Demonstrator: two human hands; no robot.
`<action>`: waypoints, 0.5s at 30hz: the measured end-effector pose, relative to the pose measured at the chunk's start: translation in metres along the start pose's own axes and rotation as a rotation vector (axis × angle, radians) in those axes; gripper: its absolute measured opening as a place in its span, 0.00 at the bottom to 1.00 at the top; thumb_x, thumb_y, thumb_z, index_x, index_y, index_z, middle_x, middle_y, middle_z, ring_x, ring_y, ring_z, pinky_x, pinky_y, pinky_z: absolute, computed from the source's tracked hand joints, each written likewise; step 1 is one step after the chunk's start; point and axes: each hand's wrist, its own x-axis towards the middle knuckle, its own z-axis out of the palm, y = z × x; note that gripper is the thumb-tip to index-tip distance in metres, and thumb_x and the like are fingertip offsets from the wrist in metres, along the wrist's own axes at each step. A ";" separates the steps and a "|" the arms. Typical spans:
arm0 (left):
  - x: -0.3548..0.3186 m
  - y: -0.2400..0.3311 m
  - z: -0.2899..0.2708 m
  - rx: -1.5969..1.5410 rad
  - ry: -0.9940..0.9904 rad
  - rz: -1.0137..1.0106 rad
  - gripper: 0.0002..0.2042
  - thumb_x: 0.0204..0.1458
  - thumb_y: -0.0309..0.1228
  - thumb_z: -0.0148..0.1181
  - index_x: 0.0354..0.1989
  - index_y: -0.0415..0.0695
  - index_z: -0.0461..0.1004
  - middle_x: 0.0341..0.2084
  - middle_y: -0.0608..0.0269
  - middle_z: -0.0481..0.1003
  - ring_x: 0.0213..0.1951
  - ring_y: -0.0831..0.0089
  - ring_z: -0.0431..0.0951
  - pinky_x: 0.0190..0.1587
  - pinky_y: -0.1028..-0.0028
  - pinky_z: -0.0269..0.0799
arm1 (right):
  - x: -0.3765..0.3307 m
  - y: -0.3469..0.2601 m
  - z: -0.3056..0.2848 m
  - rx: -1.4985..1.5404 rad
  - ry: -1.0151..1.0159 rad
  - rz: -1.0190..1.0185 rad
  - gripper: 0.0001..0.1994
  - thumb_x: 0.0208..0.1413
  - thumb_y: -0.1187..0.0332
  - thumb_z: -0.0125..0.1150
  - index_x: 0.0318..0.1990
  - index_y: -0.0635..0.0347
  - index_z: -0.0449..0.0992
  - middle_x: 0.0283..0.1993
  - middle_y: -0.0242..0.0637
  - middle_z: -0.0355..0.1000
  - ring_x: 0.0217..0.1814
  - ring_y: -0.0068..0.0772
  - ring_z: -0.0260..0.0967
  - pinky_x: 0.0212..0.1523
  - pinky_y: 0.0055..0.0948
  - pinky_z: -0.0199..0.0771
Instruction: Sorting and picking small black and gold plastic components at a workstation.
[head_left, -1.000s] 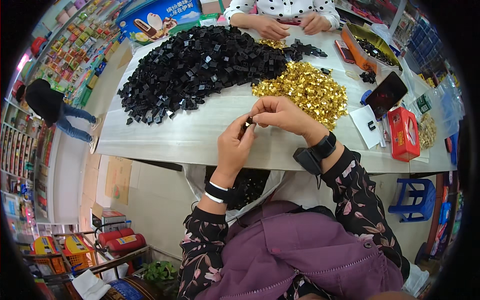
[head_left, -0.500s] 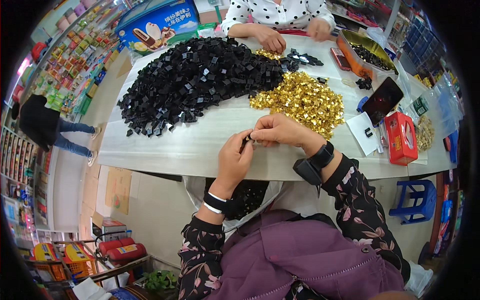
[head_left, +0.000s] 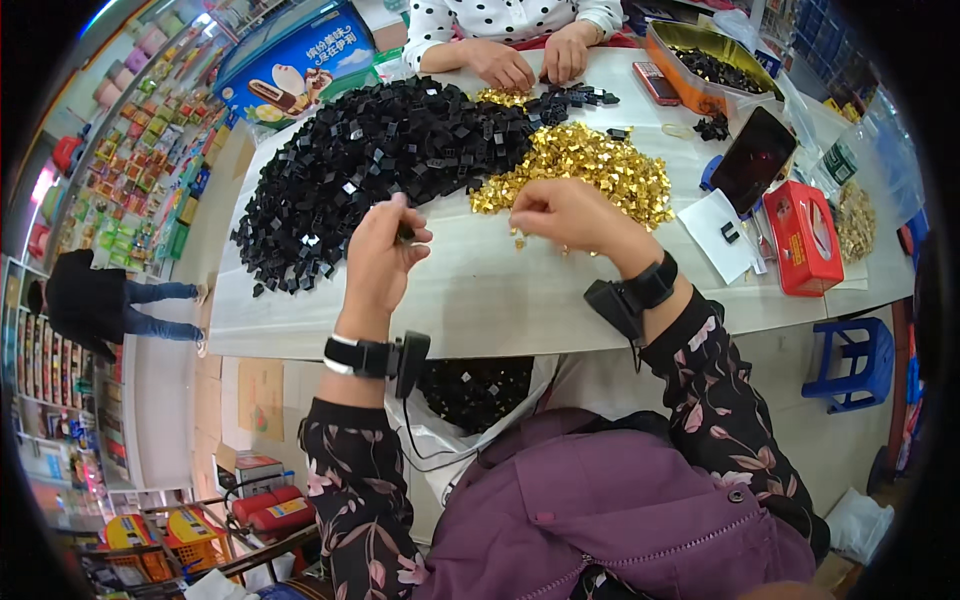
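Observation:
My left hand (head_left: 378,255) is over the near edge of a big heap of small black plastic pieces (head_left: 370,140). Its fingers curl round a small black plastic piece (head_left: 405,232), mostly hidden by them. At the near left edge of a pile of shiny gold metal pieces (head_left: 610,170) is my right hand (head_left: 575,215). Thumb and fingertips are drawn together there, and what they hold, if anything, cannot be made out. A few loose gold bits lie on the table just below those fingertips.
Across the table (head_left: 480,310), another person's hands (head_left: 530,65) work near the heaps. An orange-gold tin (head_left: 690,85), a phone (head_left: 755,160) and a red box (head_left: 800,240) stand on the right. Below the table edge, a white bag holds black pieces (head_left: 475,390). A blue stool (head_left: 850,365) is at right.
My hands, together before in front of the gold pile, have parted. The left moved left toward the black heap, the right up to the gold pile. The other person's hands came closer together.

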 end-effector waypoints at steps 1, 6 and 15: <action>0.010 0.005 0.003 0.116 -0.009 0.008 0.10 0.57 0.34 0.50 0.40 0.41 0.72 0.29 0.63 0.74 0.31 0.75 0.77 0.29 0.77 0.73 | -0.002 0.000 0.000 -0.133 -0.021 -0.017 0.10 0.49 0.63 0.61 0.35 0.57 0.77 0.29 0.35 0.75 0.29 0.30 0.72 0.32 0.28 0.71; 0.045 -0.014 0.028 0.998 -0.050 0.325 0.08 0.54 0.31 0.50 0.39 0.45 0.72 0.27 0.59 0.75 0.30 0.64 0.78 0.29 0.68 0.74 | -0.008 -0.002 0.018 -0.447 -0.052 -0.064 0.09 0.45 0.64 0.60 0.35 0.54 0.77 0.33 0.38 0.75 0.34 0.41 0.73 0.35 0.36 0.73; 0.078 -0.031 0.039 1.637 -0.065 0.594 0.11 0.51 0.32 0.51 0.42 0.52 0.73 0.29 0.56 0.74 0.33 0.54 0.76 0.35 0.60 0.73 | -0.004 0.010 0.019 -0.454 -0.027 -0.118 0.07 0.46 0.64 0.58 0.33 0.51 0.77 0.34 0.36 0.73 0.38 0.42 0.72 0.36 0.39 0.72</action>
